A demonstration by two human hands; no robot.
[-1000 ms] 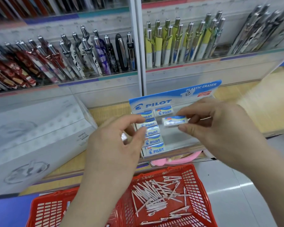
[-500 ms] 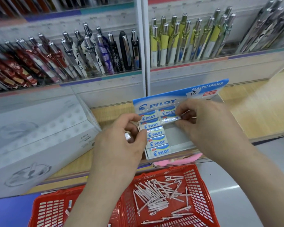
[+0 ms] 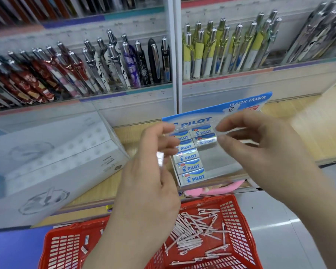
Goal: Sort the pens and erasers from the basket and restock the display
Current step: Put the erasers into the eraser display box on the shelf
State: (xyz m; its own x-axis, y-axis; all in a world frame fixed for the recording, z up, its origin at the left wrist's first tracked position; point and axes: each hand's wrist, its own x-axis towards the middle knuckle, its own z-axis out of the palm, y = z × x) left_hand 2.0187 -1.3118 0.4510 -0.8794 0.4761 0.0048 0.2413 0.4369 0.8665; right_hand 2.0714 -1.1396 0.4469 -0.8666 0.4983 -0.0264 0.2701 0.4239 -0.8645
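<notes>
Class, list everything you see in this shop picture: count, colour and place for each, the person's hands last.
display box: one, blue and white, on the wooden shelf
erasers: seven visible, white and blue, in the display box
basket: one, red, below the shelf
loose pens: many, pale, right part of the basket
small erasers: a few, white, left part of the basket
shelved pens: many, red, black, purple, yellow, silver, racks behind
white box: one, white, left on the shelf
pink item: one, pink, under the display box's front
left hand: holds a small white item, blurred
right hand: relaxed, empty, above the display box
</notes>
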